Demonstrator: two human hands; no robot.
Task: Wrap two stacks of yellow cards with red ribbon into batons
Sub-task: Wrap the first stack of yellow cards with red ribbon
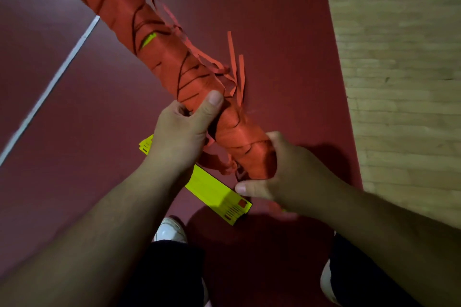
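Baton (159, 57) wrapped in red ribbon, held in the air. Its long axis runs from top-left down to bottom-right, with a yellow sliver (149, 40) showing through a gap in the wrap. Left hand (179, 137) grips mid-shaft, thumb on top. Right hand (287, 177) is curled round the lower end. Loose ribbon strips (234, 62) hang off the side. Yellow cards (214, 192) lie flat on the red floor (74, 107) beneath, angled the same way. Their print is too small to read.

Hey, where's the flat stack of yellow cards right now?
The flat stack of yellow cards lies low centre in the head view on the dark red floor, beneath the red ribbon-wrapped baton, just ahead of a white shoe.
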